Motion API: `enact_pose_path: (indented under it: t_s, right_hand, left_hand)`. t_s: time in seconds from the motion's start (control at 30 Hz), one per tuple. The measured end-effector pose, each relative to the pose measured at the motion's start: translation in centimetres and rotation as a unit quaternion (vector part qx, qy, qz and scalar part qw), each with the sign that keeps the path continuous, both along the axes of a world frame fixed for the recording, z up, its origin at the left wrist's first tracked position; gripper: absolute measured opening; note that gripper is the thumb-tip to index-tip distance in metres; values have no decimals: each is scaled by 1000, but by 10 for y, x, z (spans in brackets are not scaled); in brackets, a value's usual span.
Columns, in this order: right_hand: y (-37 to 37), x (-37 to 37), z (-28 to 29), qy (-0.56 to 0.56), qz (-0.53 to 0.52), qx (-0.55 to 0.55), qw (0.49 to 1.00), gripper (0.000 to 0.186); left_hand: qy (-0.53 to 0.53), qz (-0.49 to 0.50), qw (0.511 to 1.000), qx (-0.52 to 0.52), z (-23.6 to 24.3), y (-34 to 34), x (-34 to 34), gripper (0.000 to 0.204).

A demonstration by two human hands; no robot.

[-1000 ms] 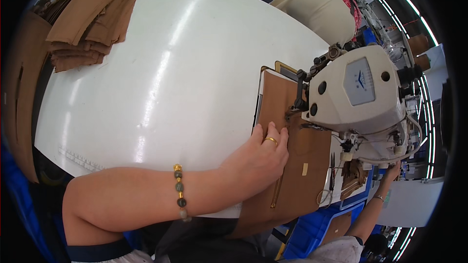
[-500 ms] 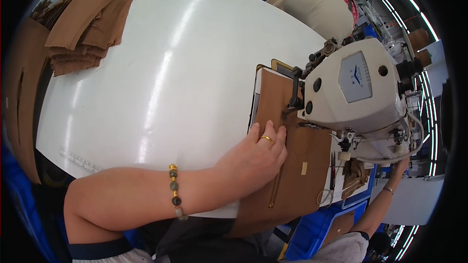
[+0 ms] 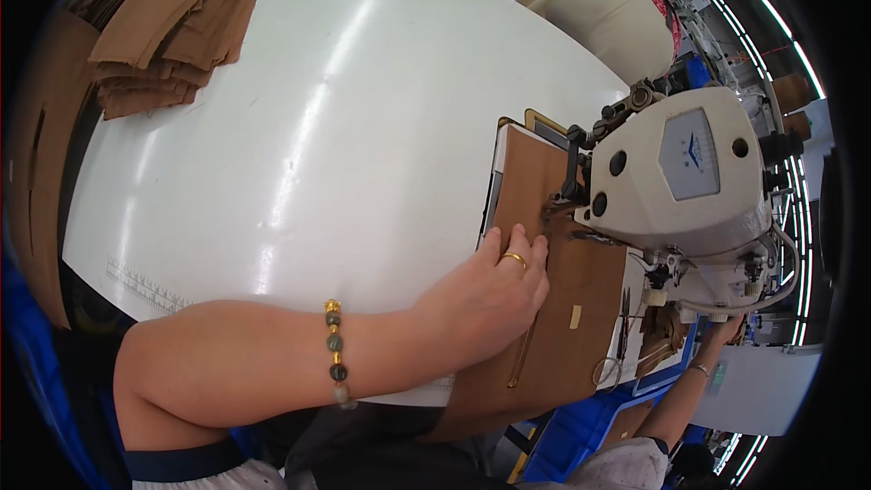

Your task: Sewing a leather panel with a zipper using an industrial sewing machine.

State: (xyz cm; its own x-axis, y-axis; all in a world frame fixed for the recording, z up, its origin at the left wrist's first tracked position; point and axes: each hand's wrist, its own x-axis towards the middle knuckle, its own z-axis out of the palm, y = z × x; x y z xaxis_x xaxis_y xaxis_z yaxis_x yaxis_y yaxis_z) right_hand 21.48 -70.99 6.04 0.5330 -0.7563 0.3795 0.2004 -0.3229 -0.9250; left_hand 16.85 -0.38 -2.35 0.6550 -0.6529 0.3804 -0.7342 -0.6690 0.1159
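We are mid-seam: our left hand (image 3: 494, 295) lies flat, fingers spread, gripping nothing, pressing the brown leather panel (image 3: 562, 308) on the white bench (image 3: 345, 145) under the sewing machine (image 3: 680, 186); our right hand's (image 3: 726, 331) grip we cannot tell; next likely calls for steady feeding

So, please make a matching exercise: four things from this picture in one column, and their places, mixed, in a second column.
Things:
1. left hand
2. stack of brown pieces
3. scissors
4. right hand

Places:
a. far left corner of the white table
b. flat on the brown panel
c. low behind the sewing machine
d. beside the brown panel, below the machine

Pairs: 1-b, 2-a, 3-d, 4-c
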Motion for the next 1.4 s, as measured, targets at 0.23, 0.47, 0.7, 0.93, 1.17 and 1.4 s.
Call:
enact_pose_path:
  t_s: [0.23, 0.47, 0.7, 0.93, 1.17, 1.4]
  right_hand:
    - [-43, -2, -15, -5, 57, -57, 997, 46]
    - [-70, 3, -37, -11, 67, -173, 983, 38]
    - [-76, 4, -19, 51, -50, -285, 956, 67]
    - [2, 11, -15, -52, -15, -17, 998, 38]
    - [0, 9, 22, 28, 37, -51, 998, 47]
    - [-56, 15, 49, 1, 17, 81, 997, 65]
  left_hand:
    - [-4, -5, 1000, -10, -1, -2, 0, 40]
    - [0, 0, 1000, -13, -2, -4, -1, 40]
    - [-13, 7, 1000, -27, -2, 4, -3, 41]
    - [-13, 6, 1000, -12, -3, -4, 3, 42]
    - [-7, 3, 1000, -3, -3, -3, 5, 42]
    - [-6, -12, 1000, 15, 3, 4, -3, 44]
